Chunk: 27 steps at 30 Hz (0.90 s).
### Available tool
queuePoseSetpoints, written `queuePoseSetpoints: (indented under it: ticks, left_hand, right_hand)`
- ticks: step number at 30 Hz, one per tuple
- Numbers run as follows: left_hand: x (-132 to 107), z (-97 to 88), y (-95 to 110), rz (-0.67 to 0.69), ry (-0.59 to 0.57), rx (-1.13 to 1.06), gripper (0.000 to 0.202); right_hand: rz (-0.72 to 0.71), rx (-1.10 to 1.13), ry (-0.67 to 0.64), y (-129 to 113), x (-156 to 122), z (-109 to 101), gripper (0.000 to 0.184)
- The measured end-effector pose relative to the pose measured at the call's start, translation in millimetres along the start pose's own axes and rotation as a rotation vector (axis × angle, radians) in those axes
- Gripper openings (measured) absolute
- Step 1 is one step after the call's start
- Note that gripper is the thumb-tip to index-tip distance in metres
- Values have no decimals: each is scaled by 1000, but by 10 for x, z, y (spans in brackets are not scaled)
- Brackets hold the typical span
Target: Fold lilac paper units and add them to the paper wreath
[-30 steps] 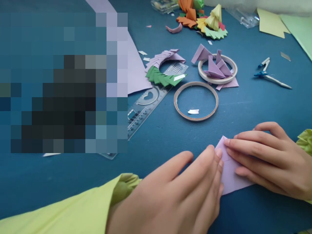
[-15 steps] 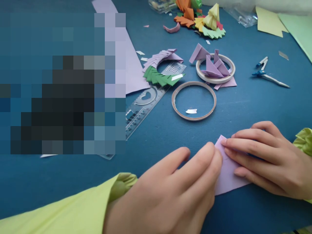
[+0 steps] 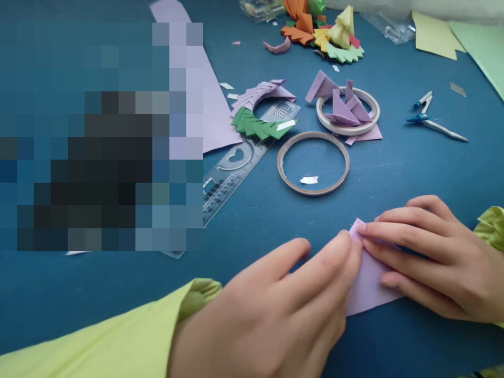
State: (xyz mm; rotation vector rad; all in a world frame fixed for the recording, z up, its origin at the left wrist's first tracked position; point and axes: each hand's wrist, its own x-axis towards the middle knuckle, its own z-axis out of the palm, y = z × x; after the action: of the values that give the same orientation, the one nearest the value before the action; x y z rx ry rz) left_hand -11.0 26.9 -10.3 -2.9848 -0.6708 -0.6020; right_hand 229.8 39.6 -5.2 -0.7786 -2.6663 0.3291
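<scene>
Lilac folded paper with a pointed tip [image 3: 370,289] lies on the blue surface [image 3: 441,176], toward its near edge. Your left hand [image 3: 268,310]: fingers together over the paper's left side; pinching or pressing, can't tell. Your right hand [image 3: 444,262]: fingers spread, tips resting on it.

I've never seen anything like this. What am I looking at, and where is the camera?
There is no machine here: a person works barehanded, wearing a camera on the head that looks forward and down. The fingers of the left hand and right hand rest on a piece of purple paper. Beyond them, on the blue table, lie a thin ring, a second ring with folded purple pieces, a purple-and-green folded arc, a clear ruler and a blue-and-white compass. Blurred blocks hide part of the person's left side.
</scene>
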Motion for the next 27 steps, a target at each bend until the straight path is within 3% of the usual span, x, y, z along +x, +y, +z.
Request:
queuePoseSetpoints:
  ticks: [10,16,27]
  left_hand:
    - [-15,-21,26,-70,-67,-37,34]
    - [34,39,-10,-40,7,-44,30]
    - [5,32,55,-51,-20,-14,32]
  right_hand:
    - [7,1,-23,-16,6,-14,27]
    - [12,2,-19,-13,16,-19,26]
    - [-37,-14,-51,69,16,-67,31]
